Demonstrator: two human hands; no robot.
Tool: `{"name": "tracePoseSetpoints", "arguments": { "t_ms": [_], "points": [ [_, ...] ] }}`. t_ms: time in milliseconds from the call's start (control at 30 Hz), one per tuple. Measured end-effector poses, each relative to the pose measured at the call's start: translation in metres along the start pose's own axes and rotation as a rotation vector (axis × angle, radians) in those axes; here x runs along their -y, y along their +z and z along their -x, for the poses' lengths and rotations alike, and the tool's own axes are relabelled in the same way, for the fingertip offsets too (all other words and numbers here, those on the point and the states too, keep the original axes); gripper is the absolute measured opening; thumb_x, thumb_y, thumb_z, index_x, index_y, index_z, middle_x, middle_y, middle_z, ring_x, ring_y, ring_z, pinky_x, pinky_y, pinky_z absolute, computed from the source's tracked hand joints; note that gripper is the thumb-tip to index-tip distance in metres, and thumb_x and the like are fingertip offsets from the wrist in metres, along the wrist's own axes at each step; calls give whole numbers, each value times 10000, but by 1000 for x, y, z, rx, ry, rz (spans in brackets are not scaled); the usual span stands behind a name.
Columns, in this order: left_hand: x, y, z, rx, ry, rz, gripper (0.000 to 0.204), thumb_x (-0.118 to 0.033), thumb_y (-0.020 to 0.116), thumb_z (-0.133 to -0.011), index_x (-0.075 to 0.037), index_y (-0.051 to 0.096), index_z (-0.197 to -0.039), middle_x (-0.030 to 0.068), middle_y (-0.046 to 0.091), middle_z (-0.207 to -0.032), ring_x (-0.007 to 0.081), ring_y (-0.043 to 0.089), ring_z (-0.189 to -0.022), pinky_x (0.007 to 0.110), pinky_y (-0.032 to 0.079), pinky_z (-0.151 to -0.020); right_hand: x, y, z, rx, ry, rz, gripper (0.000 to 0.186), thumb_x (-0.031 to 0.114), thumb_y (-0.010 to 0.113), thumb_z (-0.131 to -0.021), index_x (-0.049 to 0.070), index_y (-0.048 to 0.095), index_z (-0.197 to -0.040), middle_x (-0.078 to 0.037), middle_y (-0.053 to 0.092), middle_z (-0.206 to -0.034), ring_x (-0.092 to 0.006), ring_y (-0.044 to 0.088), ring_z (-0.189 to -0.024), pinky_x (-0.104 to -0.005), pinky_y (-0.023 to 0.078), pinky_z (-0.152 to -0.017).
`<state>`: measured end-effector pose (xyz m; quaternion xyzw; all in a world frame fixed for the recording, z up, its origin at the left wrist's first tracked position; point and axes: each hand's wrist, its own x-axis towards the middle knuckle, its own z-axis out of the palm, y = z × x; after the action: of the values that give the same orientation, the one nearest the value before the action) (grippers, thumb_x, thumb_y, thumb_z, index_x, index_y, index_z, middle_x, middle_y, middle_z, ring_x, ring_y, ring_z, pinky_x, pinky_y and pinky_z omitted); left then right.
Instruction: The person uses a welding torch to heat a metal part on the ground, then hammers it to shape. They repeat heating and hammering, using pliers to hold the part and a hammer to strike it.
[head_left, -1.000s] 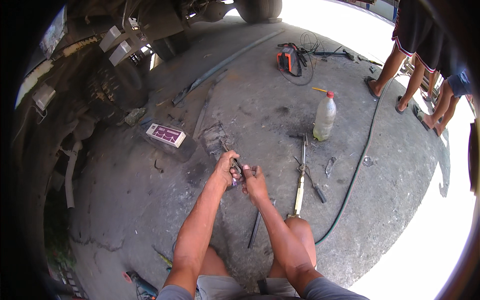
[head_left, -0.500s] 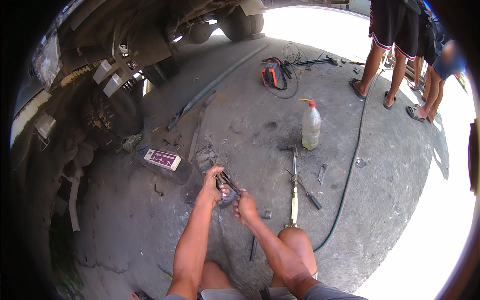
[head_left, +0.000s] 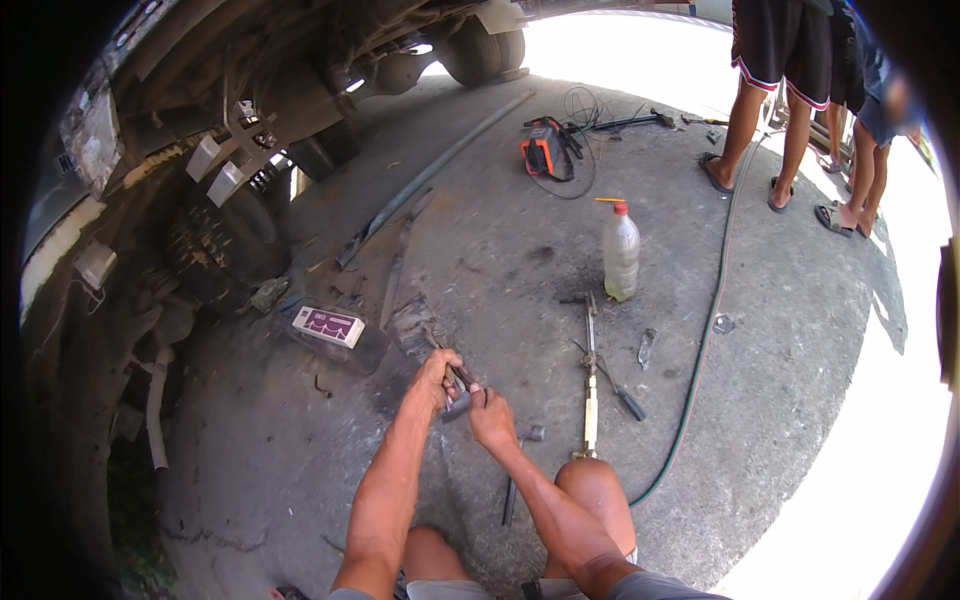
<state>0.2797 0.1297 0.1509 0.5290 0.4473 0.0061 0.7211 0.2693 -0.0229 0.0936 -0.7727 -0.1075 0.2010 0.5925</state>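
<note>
My left hand point(head_left: 438, 378) is closed round a dark, slim metal tool point(head_left: 461, 376) that looks like pliers; its exact kind is partly hidden by my fingers. My right hand point(head_left: 491, 418) grips the near end of it, thumb on top. A small purplish bit shows below my left fingers, too small to name. Under my hands lies a dark, rounded metal piece point(head_left: 456, 408) on the concrete. Beside my right forearm rests a hammer point(head_left: 537, 434). Further right, a torch point(head_left: 590, 400) with a pale yellow handle lies on the ground by my knee.
A plastic bottle point(head_left: 621, 255) with a red cap stands ahead. A white and purple box point(head_left: 330, 326) lies left, near a truck's underside and wheel point(head_left: 215, 235). An orange-black machine point(head_left: 545, 150), a long pipe point(head_left: 440, 175) and a green hose point(head_left: 700, 370) lie around. People stand far right.
My left hand has turned and its fingers have closed further round the tool. My right hand has shifted slightly, still gripping it. The view has moved a little.
</note>
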Motion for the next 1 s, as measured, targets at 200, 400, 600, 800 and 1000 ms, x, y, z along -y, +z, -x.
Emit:
{"name": "tracePoseSetpoints", "arguments": {
  "t_ms": [200,400,600,800,1000],
  "points": [
    [-9,20,10,-67,13,-130,123,-126,661,-812,-143,547,-769,-24,410,-603,90,344,-461,280,300,-389,-3,3,-7,20,8,53,564,408,383,-1095,-60,698,-1118,-373,668,-1090,-571,616,-1083,-598,478,-945],
    [-10,3,1,-35,-6,-162,168,-108,670,-799,-126,532,-704,-21,429,-627,75,356,-476,246,302,-385,-6,21,-7,-39,-81,36,577,422,359,-1100,-47,690,-1040,-331,694,-963,-524,661,-918,-580,519,-834],
    [-20,-6,10,122,-43,-1,127,-165,663,-776,-94,576,-718,-7,494,-608,76,378,-467,240,288,-389,-1,1,-12,377,648,-1029,466,504,380,-1101,150,476,-814,22,377,-626,-119,348,-477,-289,298,-402],
    [-13,-13,7,110,-64,220,148,-189,664,-779,-80,584,-719,28,558,-646,82,369,-444,242,286,-392,13,-5,3,303,532,-790,462,475,436,-1096,75,559,-898,-23,454,-608,-178,479,-507,-326,386,-426],
    [-20,-4,16,54,-55,235,237,-201,709,-793,-161,492,-705,-14,454,-618,91,368,-446,255,293,-395,-22,13,-1,-87,-238,108,562,473,474,-1086,-33,574,-864,-172,597,-678,-235,585,-514,-389,429,-400]
  ]
}}
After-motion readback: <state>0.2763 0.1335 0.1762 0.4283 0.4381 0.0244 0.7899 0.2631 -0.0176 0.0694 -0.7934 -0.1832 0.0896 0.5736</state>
